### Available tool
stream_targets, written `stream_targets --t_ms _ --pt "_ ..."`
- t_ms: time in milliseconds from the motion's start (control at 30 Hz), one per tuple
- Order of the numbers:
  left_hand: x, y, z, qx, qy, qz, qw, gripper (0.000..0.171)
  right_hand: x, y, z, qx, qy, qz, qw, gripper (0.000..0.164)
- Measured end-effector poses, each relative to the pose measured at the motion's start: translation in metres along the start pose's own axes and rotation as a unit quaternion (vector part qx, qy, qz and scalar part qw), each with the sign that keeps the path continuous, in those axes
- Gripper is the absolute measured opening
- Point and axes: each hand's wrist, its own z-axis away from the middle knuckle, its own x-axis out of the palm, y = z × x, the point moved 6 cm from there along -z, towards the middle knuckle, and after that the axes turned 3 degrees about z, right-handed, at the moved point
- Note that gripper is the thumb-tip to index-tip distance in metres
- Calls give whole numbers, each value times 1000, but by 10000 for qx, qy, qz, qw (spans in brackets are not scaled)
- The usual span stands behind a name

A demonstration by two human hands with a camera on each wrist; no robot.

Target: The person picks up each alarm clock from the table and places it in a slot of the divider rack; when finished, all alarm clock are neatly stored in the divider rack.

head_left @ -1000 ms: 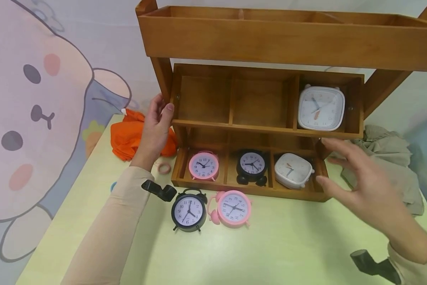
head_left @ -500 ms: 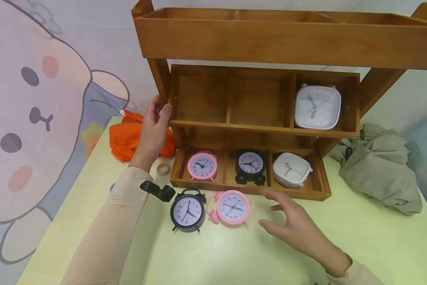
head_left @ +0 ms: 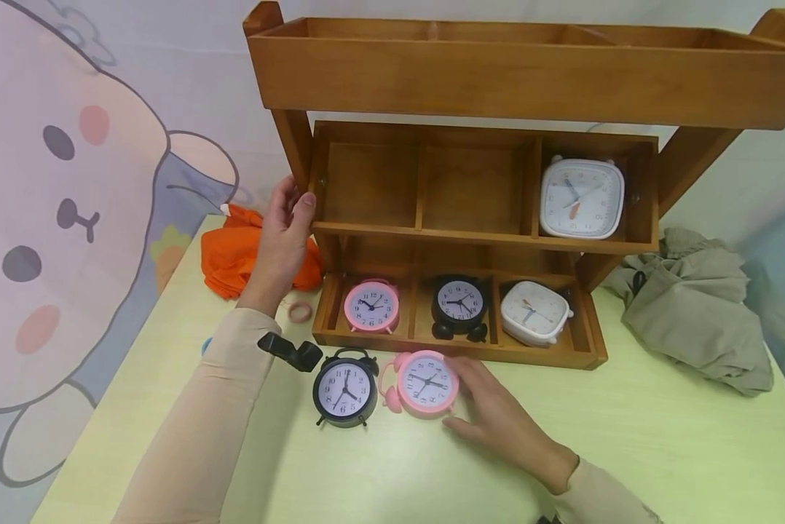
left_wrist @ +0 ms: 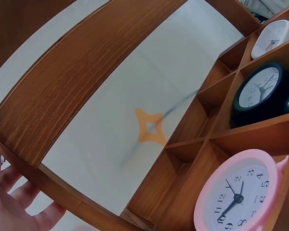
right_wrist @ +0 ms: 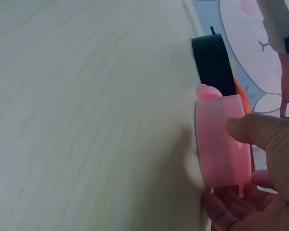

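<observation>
In the right wrist view, the plain, thick side of the pink alarm clock was shown, with a bell and a short foot; its dial was hidden there and seen only from the head. Its rim was bracketed by the right hand, with the thumb on one side and curved fingers on the other; whether it was firmly gripped could not be told. By the left wrist camera, an orange star-like mark was revealed on the pale backdrop, seen through the frame of the wooden shelf.

The left end of the shelf's middle tier was held by the left hand, thumb at the front edge. In that tier's right compartment, at the right of the head frame, a white clock was contained. In the bottom tier, a second pink clock was seated in the left compartment, a second black clock in the middle with its bells downward, and a second white clock was tilted in the right one.

The pink alarm clock was laid face up on the table at the lower centre of the head frame, its bells and handle turned left, its numerals sideways. Just left of it, a black alarm clock was placed with its bells upward.
</observation>
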Motion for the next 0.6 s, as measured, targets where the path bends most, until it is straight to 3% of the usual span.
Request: stream_targets --t_ms 233,600 --pt "-1 0 0 15 -13 -34 10000 55 4 -2 -4 -82 262 -113 9996 79" --pt "0 0 1 -21 -30 5 10000 55 7 5 -8 154 243 -214 9994 80"
